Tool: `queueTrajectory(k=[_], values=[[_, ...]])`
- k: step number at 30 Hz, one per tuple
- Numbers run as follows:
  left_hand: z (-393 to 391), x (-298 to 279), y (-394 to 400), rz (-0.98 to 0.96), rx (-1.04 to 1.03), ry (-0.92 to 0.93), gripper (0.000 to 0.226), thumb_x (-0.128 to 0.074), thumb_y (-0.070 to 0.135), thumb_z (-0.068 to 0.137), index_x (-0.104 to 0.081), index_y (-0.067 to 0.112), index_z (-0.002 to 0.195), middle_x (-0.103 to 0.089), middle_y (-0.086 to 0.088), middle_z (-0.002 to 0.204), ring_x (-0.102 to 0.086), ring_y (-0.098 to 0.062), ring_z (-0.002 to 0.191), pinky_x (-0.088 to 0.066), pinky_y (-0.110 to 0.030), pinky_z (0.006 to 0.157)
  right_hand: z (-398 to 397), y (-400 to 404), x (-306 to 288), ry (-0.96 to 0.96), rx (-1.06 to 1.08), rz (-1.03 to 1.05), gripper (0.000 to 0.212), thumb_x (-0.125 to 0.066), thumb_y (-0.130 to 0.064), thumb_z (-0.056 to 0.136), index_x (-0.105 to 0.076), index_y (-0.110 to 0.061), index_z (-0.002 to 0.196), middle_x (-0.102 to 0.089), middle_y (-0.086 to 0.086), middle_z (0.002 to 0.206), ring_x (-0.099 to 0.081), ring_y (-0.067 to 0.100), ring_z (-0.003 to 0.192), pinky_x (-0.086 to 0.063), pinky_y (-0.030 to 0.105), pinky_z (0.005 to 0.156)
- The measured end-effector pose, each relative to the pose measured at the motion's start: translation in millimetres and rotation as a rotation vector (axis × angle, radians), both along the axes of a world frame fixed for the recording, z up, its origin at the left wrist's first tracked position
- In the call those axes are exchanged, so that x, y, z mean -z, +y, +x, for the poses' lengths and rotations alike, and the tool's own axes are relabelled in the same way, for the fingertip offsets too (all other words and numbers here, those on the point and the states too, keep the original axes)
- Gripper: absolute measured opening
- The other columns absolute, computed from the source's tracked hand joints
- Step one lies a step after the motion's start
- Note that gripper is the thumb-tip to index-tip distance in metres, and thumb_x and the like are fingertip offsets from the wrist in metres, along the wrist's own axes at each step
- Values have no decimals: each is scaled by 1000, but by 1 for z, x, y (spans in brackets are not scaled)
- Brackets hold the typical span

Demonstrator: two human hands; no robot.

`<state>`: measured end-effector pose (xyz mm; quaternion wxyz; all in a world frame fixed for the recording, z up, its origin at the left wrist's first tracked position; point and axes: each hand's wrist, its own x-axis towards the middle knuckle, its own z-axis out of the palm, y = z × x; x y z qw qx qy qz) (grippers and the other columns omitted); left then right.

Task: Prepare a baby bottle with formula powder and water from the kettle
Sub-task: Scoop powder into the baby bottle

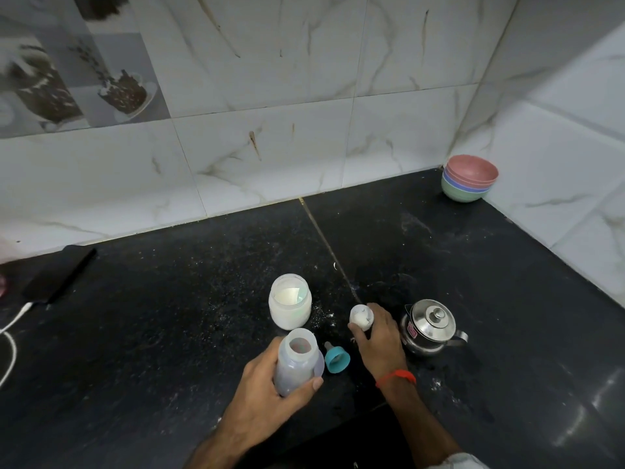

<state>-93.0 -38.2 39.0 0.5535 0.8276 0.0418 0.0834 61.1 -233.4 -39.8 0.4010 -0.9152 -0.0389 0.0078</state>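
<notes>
My left hand [267,397] grips a clear, uncapped baby bottle [295,360], held upright just above the black counter. Behind it stands an open jar of white formula powder [290,301]. My right hand [378,343] holds a small white scoop [361,317] dusted with powder, between the jar and the kettle. The teal bottle collar with its nipple [336,358] lies on its side between my two hands. A small steel kettle [427,328] with its lid on sits just right of my right hand.
A stack of coloured bowls [470,177] sits in the far right corner by the tiled walls. At the left edge lie a black phone [59,272] and a white cable [13,333]. Spilled powder speckles the counter [169,333] around the jar.
</notes>
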Motion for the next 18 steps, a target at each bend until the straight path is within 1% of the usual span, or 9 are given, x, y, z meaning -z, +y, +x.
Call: queueTrajectory(k=[2,4,6,8,10,12,13,15,18], values=[[2,1,1,10,-11,14,42,-87,39,80,-64,31,115,-72,17,106,-71,-12,97,-54,-15,77,-2,-1,-12,-39,-30,136,52,-82,-19,86,-55,-17,130,-61,-2,123,-60,27,115,-50,37,95],[5,1,1,13,-20,36,43,-86,40,82,-62,35,117,-71,19,110,-71,-9,101,-56,-17,80,-4,-2,-30,-89,-86,279,52,-84,-16,83,-55,-28,124,-60,-14,119,-63,18,112,-55,38,93],[9,1,0,21,-21,56,44,-84,46,82,-61,41,119,-69,24,114,-69,-5,107,-57,-18,84,-8,-4,-56,-111,-154,423,58,-86,-13,81,-56,-42,121,-60,-10,127,-65,15,116,-58,36,94],[15,2,-1,42,-28,69,45,-83,51,81,-59,45,118,-68,26,116,-67,-2,110,-57,-18,86,-14,-7,-86,-157,-251,475,63,-87,-12,80,-59,-51,120,-54,-5,133,-65,15,117,-59,28,90],[22,2,-4,70,-25,78,50,-80,58,79,-58,45,121,-68,22,117,-66,-4,111,-58,-24,90,-20,-9,-116,-240,-358,437,59,-87,-12,79,-64,-43,125,-48,-4,134,-63,14,117,-60,23,86],[29,2,-8,93,-7,84,58,-78,64,77,-56,43,126,-66,19,122,-65,-5,113,-59,-30,93,-24,-10,-138,-329,-452,363,56,-86,-14,81,-66,-31,131,-45,-3,133,-61,15,115,-60,23,84],[33,1,-10,97,1,85,60,-77,66,77,-56,42,127,-65,18,124,-64,-4,114,-60,-32,93,-25,-10,-144,-363,-492,318,55,-85,-16,83,-66,-29,133,-44,-2,134,-60,16,113,-59,23,84],[39,-2,-15,91,14,80,63,-76,66,76,-55,40,129,-64,19,125,-64,-3,115,-61,-33,93,-27,-10,-151,-398,-552,229,55,-82,-20,86,-64,-32,136,-40,-1,136,-58,18,113,-58,23,84],[43,-5,-22,73,24,58,61,-77,64,76,-54,43,129,-62,23,127,-59,4,118,-60,-29,95,-30,-11,-156,-410,-604,145,53,-78,-23,91,-61,-35,140,-37,-1,140,-54,21,118,-57,30,91]])
